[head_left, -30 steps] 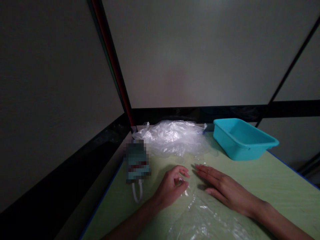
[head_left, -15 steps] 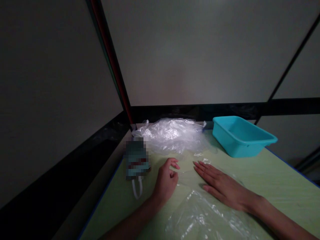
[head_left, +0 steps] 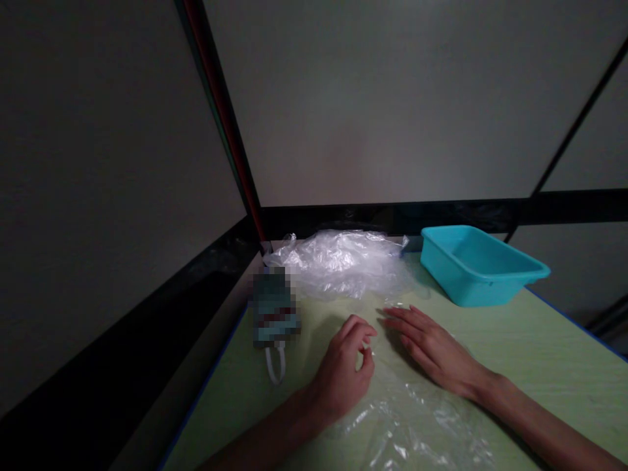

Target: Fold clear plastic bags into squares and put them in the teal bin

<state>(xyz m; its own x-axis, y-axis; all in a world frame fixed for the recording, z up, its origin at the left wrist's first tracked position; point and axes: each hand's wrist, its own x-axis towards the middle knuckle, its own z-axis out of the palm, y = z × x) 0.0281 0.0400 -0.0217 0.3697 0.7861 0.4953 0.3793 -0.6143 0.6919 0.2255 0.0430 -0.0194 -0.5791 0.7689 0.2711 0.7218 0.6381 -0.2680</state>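
A clear plastic bag (head_left: 407, 425) lies spread and wrinkled on the pale green table (head_left: 540, 366), reaching the near edge of the view. My left hand (head_left: 346, 369) is over its left side, fingers loosely curled and a gap showing between thumb and fingertips; nothing plain is held there. To the right, my right hand (head_left: 429, 347) hovers low above the bag's far part, palm down with fingers stretched out. The bag's thin far edge is hard to make out between the hands.
A heap of clear plastic bags (head_left: 343, 261) lies along the back of the table. A turquoise basin (head_left: 483, 288) stands at the back right. On the left is a blurred-out item (head_left: 275, 307) with a white strap (head_left: 276, 366). Grey wall panels rise behind.
My left hand has moved right and closer to my right hand. The right hand has lifted a little from its flat position. The near bag's wrinkles have shifted.
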